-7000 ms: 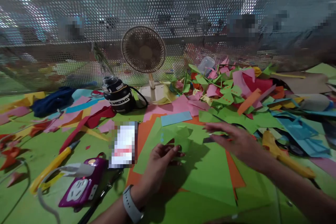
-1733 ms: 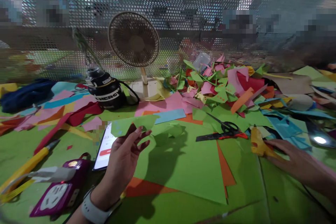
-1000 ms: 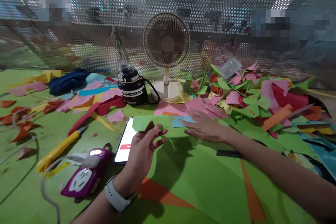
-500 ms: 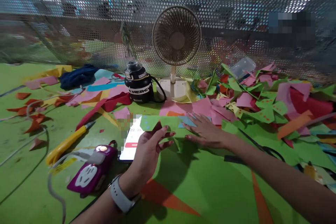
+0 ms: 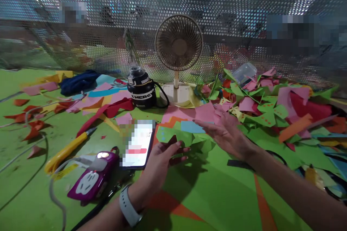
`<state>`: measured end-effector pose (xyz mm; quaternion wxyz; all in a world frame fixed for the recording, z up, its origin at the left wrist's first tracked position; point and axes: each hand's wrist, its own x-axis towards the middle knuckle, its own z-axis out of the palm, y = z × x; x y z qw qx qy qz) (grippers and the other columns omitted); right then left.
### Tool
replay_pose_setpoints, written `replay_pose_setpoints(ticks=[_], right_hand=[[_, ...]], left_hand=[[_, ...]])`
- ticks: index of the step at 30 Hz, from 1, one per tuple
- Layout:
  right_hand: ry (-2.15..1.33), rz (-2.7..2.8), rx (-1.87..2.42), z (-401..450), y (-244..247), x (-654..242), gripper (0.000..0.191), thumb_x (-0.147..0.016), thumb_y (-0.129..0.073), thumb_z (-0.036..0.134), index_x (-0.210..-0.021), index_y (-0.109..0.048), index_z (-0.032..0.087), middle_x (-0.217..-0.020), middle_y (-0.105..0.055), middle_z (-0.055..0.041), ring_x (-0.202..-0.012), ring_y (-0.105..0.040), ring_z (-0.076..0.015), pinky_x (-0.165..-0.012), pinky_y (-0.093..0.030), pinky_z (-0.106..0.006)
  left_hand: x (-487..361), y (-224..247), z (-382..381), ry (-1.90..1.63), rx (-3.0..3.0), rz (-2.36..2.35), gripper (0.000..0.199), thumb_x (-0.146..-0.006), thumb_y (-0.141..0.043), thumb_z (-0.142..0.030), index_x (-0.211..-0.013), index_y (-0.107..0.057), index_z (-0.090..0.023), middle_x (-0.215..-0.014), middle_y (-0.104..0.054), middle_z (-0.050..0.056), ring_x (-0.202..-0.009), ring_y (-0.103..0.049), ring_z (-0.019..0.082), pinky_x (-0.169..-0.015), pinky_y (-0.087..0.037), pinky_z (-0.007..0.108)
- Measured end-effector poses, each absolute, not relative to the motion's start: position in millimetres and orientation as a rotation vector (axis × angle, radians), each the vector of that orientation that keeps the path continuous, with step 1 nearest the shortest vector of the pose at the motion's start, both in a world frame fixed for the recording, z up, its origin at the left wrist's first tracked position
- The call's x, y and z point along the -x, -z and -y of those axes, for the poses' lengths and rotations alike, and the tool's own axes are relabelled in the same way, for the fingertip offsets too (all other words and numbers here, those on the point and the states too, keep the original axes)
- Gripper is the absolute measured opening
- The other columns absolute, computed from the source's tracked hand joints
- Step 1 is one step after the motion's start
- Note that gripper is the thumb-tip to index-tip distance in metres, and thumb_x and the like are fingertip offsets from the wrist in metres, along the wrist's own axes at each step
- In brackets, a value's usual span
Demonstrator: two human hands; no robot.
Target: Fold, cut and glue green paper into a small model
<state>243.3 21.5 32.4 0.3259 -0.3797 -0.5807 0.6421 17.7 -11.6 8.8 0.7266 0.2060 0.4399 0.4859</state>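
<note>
My left hand, with a pale watch strap at the wrist, is closed on a green paper piece with blue dots. A dark reddish pointed shape shows above the thumb; I cannot tell whether it is paper or part of a finger. Other green paper lies close by, so the held piece's right edge is hard to make out. To the right, my right hand is open, its fingers stretched out and raised. A light blue paper strip lies near its fingertips.
A lit phone is left of my left hand, near a purple power adapter and a yellow cutter. Behind stand a black bottle and a fan. Paper scraps heap at the right, before a perforated screen.
My left hand has moved right with the green paper, uncovering more of the phone. My right hand has lifted off the papers and shifted right. The view has shifted slightly.
</note>
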Motion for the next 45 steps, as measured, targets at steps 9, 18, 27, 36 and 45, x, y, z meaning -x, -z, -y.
replay_pose_setpoints(ticks=[9, 18, 27, 36, 45], right_hand=[[-1.166, 2.233, 1.083, -3.1, -47.6, -229.9, 0.066, -0.091, -0.018, 0.074, -0.146, -0.038, 0.044, -0.163, -0.014, 0.0064, -0.15, -0.004, -0.0283, -0.117, -0.013, -0.062], [-0.91, 2.142, 1.208, -4.7, -40.6, -225.9, 0.057, -0.092, -0.045, 0.065, -0.138, -0.054, 0.032, -0.153, -0.043, -0.006, -0.144, -0.032, -0.0274, -0.115, -0.028, -0.057], [-1.349, 1.813, 1.512, -10.0, -44.6, -219.5, 0.041, -0.073, -0.074, 0.056, -0.09, -0.063, 0.021, -0.097, -0.068, -0.0027, -0.093, -0.062, -0.0218, -0.084, -0.047, -0.035], [-1.548, 1.568, 1.411, -12.7, -36.9, -218.9, 0.037, -0.069, -0.078, 0.05, -0.077, -0.064, 0.018, -0.07, -0.059, 0.0028, -0.065, -0.051, -0.0115, -0.062, -0.039, -0.026], [-1.278, 1.583, 1.375, -15.4, -46.4, -216.3, 0.032, -0.075, -0.073, 0.05, -0.079, -0.07, 0.019, -0.077, -0.069, -0.0017, -0.072, -0.062, -0.0167, -0.072, -0.05, -0.033]], left_hand=[[-22.3, -9.9, 18.3, -0.996, -0.536, -0.967, 0.033, -0.059, -0.091, -0.032, -0.076, -0.071, -0.012, -0.08, -0.072, 0.005, -0.074, -0.073, 0.021, -0.06, -0.06, 0.026], [-22.4, -12.9, 19.4, -1.012, -0.509, -0.949, 0.036, -0.056, -0.093, -0.034, -0.076, -0.071, -0.013, -0.082, -0.07, 0.004, -0.073, -0.071, 0.019, -0.059, -0.058, 0.026], [-22.6, -8.0, 24.1, -0.938, -0.606, -0.873, 0.029, -0.067, -0.088, -0.032, -0.085, -0.073, -0.015, -0.085, -0.071, 0.003, -0.073, -0.07, 0.017, -0.062, -0.058, 0.026], [-23.9, -9.3, 25.9, -0.909, -0.593, -0.873, 0.03, -0.065, -0.088, -0.032, -0.082, -0.072, -0.013, -0.075, -0.07, 0.002, -0.071, -0.07, 0.016, -0.061, -0.056, 0.025], [-26.0, -9.8, 26.5, -0.913, -0.529, -0.958, 0.03, -0.065, -0.087, -0.029, -0.081, -0.068, -0.012, -0.08, -0.07, 0.004, -0.072, -0.071, 0.019, -0.062, -0.057, 0.028]])
